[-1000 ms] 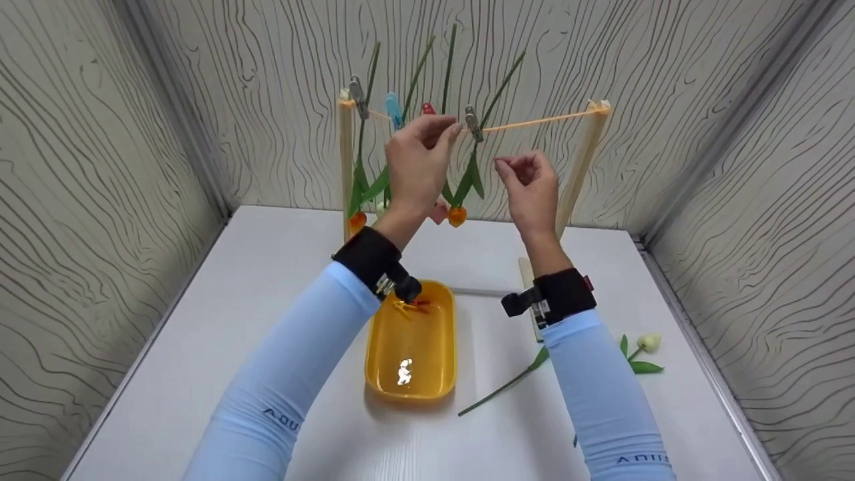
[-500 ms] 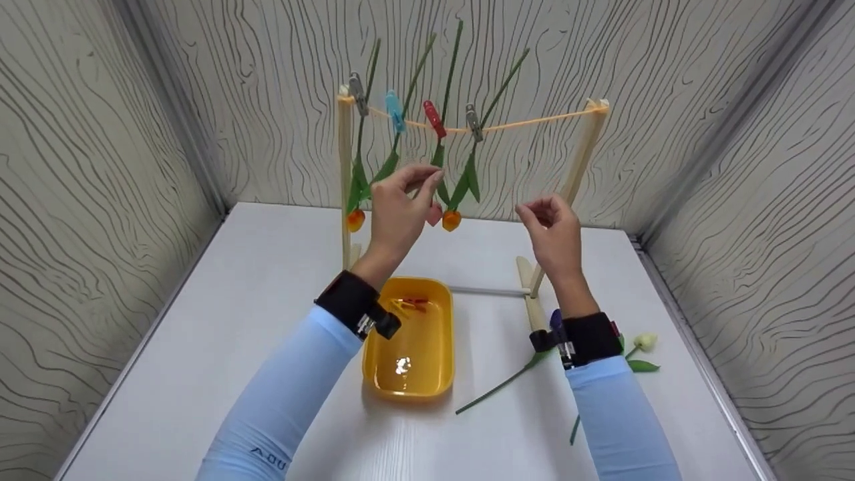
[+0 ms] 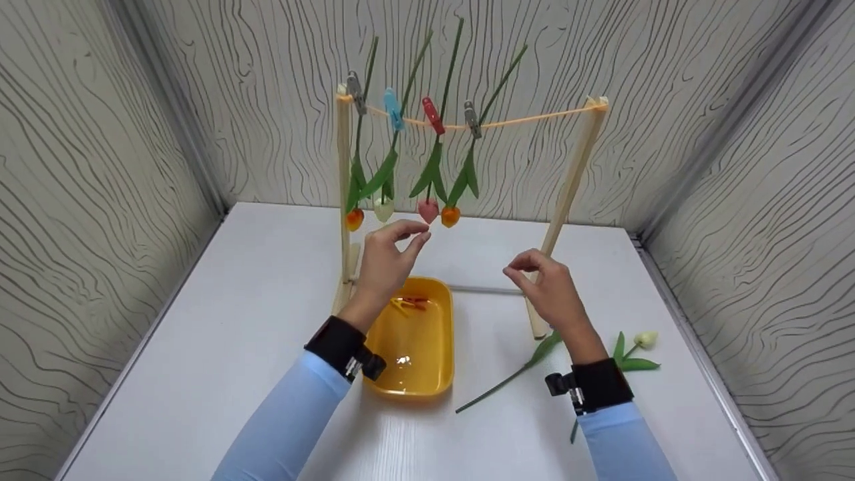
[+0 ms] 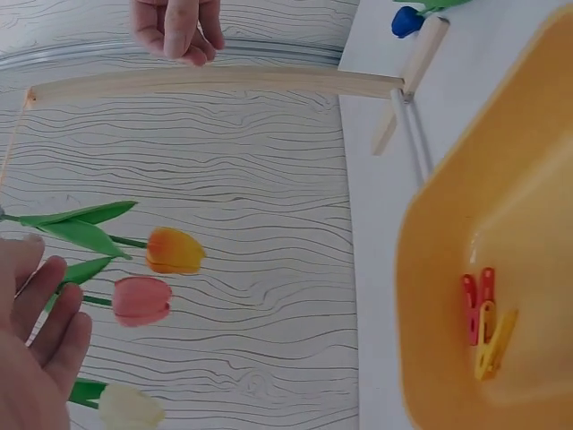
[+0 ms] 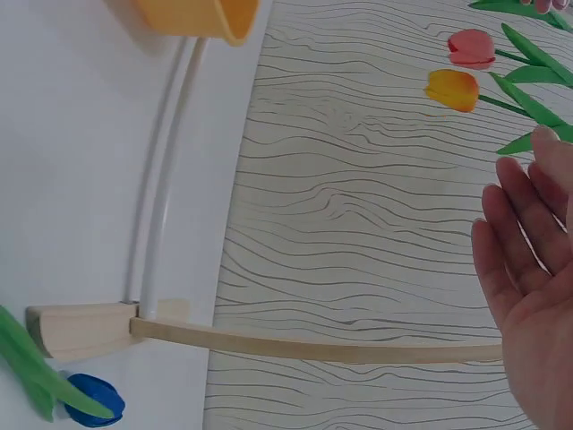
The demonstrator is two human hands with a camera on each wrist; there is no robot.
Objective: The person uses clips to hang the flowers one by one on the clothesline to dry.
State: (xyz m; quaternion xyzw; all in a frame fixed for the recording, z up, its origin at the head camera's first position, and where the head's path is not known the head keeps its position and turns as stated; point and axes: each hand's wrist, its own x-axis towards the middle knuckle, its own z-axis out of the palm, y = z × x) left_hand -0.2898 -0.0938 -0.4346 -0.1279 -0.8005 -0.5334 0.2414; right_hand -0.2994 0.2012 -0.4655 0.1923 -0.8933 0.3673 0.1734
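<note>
My left hand [image 3: 386, 264], fingers loosely bent and holding nothing, is in front of the hanging tulips, its fingertips just below the pink tulip [image 3: 428, 211] in the head view. Off to the right, my right hand [image 3: 548, 287] is likewise without anything in its relaxed fingers, near the right wooden post [image 3: 576, 174]. Several tulips hang head down from an orange string [image 3: 534, 119]. A grey clothespin [image 3: 357, 93], a blue clothespin [image 3: 393, 109], a red clothespin [image 3: 433, 115] and another grey clothespin [image 3: 472, 119] clip their stems to it.
Below my left hand stands a yellow tub [image 3: 444, 347] with red and yellow clothespins [image 4: 484, 336] inside. A white tulip [image 3: 645, 340] and a blue tulip [image 5: 94, 400] lie on the white table at the right. A pale rod [image 3: 484, 289] joins the post bases.
Both hands have come down from the string towards the table, the left from beside the clothespins. The red clothespin and pink tulip now show fully. The hanging tulips stay clipped.
</note>
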